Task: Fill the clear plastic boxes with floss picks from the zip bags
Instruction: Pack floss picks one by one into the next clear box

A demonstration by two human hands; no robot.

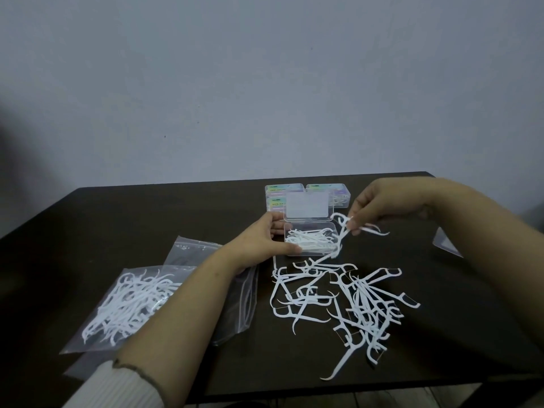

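An open clear plastic box [311, 240] lies mid-table with its lid [307, 208] raised behind it and several white floss picks inside. My left hand [265, 238] grips the box's left side. My right hand [372, 209] pinches a few floss picks [348, 228] just right of the box, above the table. A loose pile of floss picks [347, 301] is spread on the table in front of the box. A zip bag [129, 304] full of picks lies at the left.
Closed clear boxes [326, 191] with coloured labels are stacked behind the open one. An emptied zip bag [244, 295] lies under my left forearm. Another clear bag corner [446, 241] shows at the right. The dark table [117, 213] meets a grey wall.
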